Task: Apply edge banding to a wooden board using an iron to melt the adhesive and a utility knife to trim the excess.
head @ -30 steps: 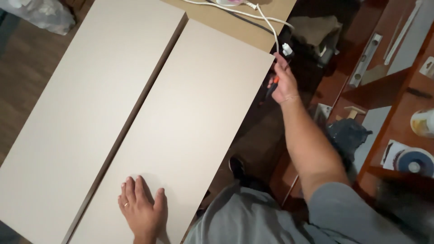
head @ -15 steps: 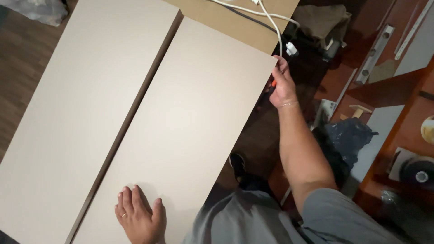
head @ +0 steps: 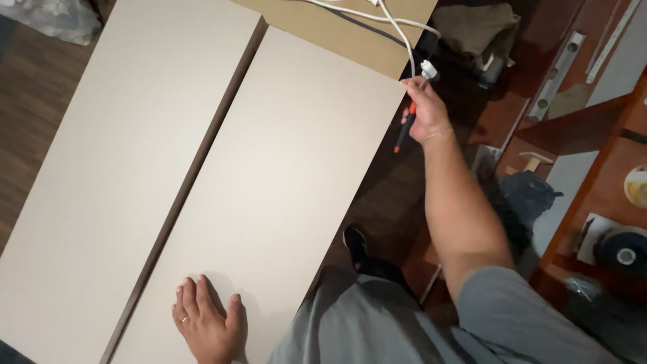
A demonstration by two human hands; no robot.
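Note:
Two long beige boards lie side by side; the right board [head: 283,175] runs from the bottom to the upper right, the left board [head: 128,148] beside it with a narrow dark gap between them. My left hand [head: 209,323] lies flat, fingers spread, on the near end of the right board. My right hand [head: 424,111] is stretched out to that board's far right corner and grips a slim orange-and-black tool [head: 403,131], its tip pointing down past the board's edge. A white cable with a plug [head: 427,69] hangs just above this hand.
A brown cardboard sheet [head: 344,30] lies across the far ends of the boards. To the right, on the dark floor, are a metal level [head: 556,74], a dark bag [head: 526,195], tape rolls [head: 623,249] and wooden panels. My shoe [head: 355,243] shows by the board's edge.
My right hand has stayed at the far right corner with the tool, now angled lower past the edge. My left hand stays flat on the board. The view shifted slightly.

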